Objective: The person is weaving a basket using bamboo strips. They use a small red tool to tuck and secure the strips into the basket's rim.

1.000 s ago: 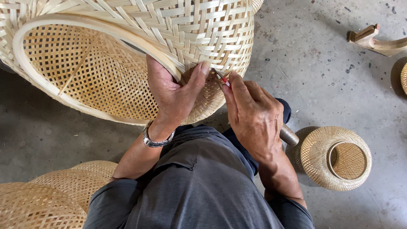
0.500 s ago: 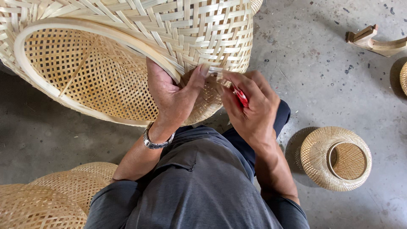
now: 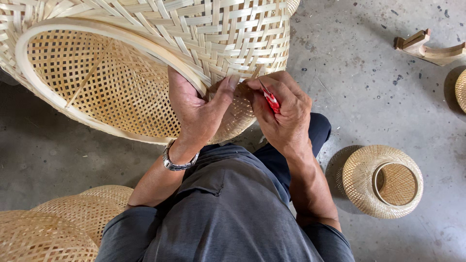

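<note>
Head view. We see a large woven bamboo basket (image 3: 145,63) tilted on its side across the upper left of the frame, its open mouth facing the camera and its bent rim hoop running from the upper left down to the centre. The basket rests above the person's lap, over the grey trousers (image 3: 228,213).

The left hand (image 3: 196,109) is clamped on the basket at the rim: the palm lies against the inside weave, and the thumb reaches over the hoop, pressing on the outer strips. A metal wristwatch (image 3: 178,162) sits on that wrist.

The right hand (image 3: 284,114) is closed around a small red-handled tool (image 3: 272,101). Only a short part of the red handle shows between the fingers. Its tip points toward the weave just beside the left thumb; we cannot tell whether the tip touches the strips. The two hands are just beside each other at the lower edge of the basket.

On the concrete floor (image 3: 369,97) to the right, a small round woven basket (image 3: 381,180) lies on its side, well apart from the hands. A wooden piece (image 3: 429,47) lies at the upper right. More woven baskets (image 3: 58,228) are stacked at the lower left.
</note>
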